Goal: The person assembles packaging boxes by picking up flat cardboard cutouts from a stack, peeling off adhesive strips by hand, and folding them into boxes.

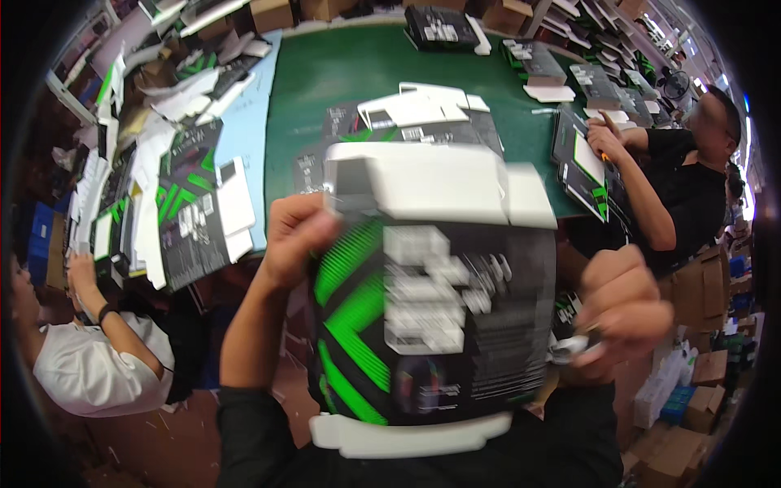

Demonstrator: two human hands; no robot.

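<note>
A flat black and green cardboard box blank (pixel 472 325) with white flaps is held up in front of me, blurred by motion. My left hand (pixel 297 240) is closed on its upper left edge, thumb on the printed side. At its right side my right hand (pixel 622 313) is curled into a fist around a small whitish or metallic object (pixel 573 348), too smeared to name. Whether that object touches the blank I cannot tell. Behind the blank, more box blanks (pixel 476 130) lie in a loose pile on the green table (pixel 325 69).
At the right a co-worker (pixel 679 175) handles another blank (pixel 582 167). A second person (pixel 106 358) in white works at the left beside heaped blanks (pixel 191 220). Further stacks (pixel 439 28) stand at the table's far edge. Brown cartons (pixel 700 285) are piled at the right.
</note>
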